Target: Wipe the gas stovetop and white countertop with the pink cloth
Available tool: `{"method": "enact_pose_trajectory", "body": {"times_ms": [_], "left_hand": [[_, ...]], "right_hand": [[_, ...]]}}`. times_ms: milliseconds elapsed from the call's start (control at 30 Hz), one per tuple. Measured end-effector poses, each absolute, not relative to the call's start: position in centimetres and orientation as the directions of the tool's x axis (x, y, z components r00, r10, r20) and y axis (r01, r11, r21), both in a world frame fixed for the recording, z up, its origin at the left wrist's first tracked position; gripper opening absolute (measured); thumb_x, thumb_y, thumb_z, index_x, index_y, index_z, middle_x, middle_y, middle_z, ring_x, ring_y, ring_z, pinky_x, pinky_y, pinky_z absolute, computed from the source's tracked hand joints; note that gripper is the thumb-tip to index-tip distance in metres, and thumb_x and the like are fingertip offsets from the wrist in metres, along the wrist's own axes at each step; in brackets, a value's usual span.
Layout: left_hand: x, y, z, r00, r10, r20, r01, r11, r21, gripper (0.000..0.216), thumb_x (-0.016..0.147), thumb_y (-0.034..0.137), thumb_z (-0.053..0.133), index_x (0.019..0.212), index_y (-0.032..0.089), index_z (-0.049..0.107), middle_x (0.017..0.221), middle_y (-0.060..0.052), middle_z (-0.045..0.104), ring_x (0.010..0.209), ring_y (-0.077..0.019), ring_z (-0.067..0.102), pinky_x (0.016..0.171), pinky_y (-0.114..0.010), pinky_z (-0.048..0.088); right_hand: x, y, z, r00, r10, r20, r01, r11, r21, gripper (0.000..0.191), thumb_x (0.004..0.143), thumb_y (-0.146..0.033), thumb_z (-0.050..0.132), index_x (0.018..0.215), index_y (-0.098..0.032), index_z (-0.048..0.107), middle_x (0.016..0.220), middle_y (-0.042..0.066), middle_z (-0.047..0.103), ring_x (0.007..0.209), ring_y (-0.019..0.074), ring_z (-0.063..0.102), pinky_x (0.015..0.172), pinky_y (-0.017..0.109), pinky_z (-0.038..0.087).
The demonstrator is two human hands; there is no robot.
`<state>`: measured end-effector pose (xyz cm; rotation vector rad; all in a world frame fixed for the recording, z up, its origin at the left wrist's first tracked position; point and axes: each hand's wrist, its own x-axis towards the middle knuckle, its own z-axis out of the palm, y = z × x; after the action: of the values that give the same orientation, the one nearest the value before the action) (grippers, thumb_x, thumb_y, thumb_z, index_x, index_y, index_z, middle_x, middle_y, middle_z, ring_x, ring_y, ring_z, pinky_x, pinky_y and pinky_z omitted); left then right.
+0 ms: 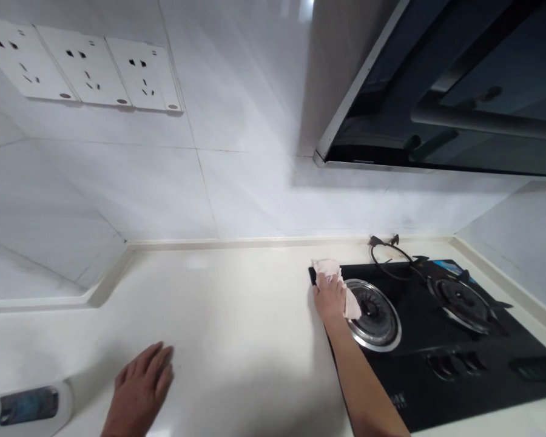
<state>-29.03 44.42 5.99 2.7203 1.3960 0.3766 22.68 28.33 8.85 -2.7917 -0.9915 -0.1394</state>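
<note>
My right hand (330, 298) presses a pale pink cloth (328, 267) onto the back left corner of a black gas stove (414, 376), its fingers bent over the fabric. One end of the cloth hangs over the rim of the left burner (373, 315), which has a shiny metal ring and no pan support on it. Off to the left, my left hand (141, 385) is low over the pale countertop (218, 328), holding nothing, with its fingers loosely stretched. Whether it touches the surface, I cannot tell.
A black ring-shaped pan support (394, 258) lies at the stove's back edge. The right burner (461, 300) carries its own support. Above the stove juts a dark range hood (437, 121). A white object with a dark panel (30, 405) stands at lower left; wall sockets (86, 67) are above.
</note>
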Motion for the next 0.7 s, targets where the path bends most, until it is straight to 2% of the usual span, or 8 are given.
{"method": "enact_pose_trajectory", "body": {"times_ms": [233, 400, 533, 700], "left_hand": [[-28.4, 44.2, 6.8, 0.571, 0.803, 0.172, 0.791, -0.594, 0.148, 0.051, 0.101, 0.046, 0.036, 0.131, 0.023, 0.070, 0.143, -0.015, 0.066, 0.132, -0.0324, 0.059, 0.108, -0.052, 0.044], [-28.3, 44.3, 6.9, 0.569, 0.808, 0.150, 0.800, -0.587, 0.127, 0.052, 0.102, 0.045, 0.035, 0.135, 0.023, 0.068, 0.147, -0.015, 0.063, 0.134, -0.0331, 0.057, 0.109, -0.052, 0.043], [-28.2, 44.2, 7.1, 0.578, 0.804, 0.137, 0.797, -0.593, 0.118, 0.052, 0.103, 0.044, 0.035, 0.137, 0.021, 0.067, 0.147, -0.017, 0.061, 0.134, -0.0343, 0.056, 0.109, -0.054, 0.043], [-27.9, 44.1, 7.3, 0.570, 0.808, 0.148, 0.802, -0.586, 0.116, 0.050, 0.103, 0.043, 0.036, 0.136, 0.021, 0.067, 0.147, -0.016, 0.062, 0.132, -0.0337, 0.057, 0.111, -0.054, 0.042]], "right_hand": [[15.8, 19.1, 7.7, 0.660, 0.727, 0.190, 0.751, -0.636, -0.175, 0.049, 0.100, -0.026, 0.048, 0.148, -0.027, 0.059, 0.161, 0.015, 0.047, 0.148, 0.0382, 0.043, 0.116, 0.056, 0.039], [14.1, 8.2, 6.6, 0.605, 0.752, 0.261, 0.796, -0.579, -0.175, 0.045, 0.104, -0.037, 0.046, 0.145, -0.027, 0.059, 0.160, 0.014, 0.048, 0.148, 0.0334, 0.042, 0.116, 0.051, 0.041], [17.3, 1.7, 6.4, 0.751, 0.614, 0.244, 0.650, -0.752, -0.108, 0.052, 0.104, -0.049, 0.041, 0.144, -0.022, 0.060, 0.148, 0.019, 0.055, 0.135, 0.0366, 0.052, 0.107, 0.053, 0.047], [22.8, 1.9, 8.2, 0.914, 0.276, 0.298, 0.308, -0.949, -0.067, 0.054, 0.100, -0.053, 0.045, 0.143, -0.024, 0.061, 0.148, 0.021, 0.051, 0.132, 0.0435, 0.048, 0.099, 0.059, 0.047]]}}
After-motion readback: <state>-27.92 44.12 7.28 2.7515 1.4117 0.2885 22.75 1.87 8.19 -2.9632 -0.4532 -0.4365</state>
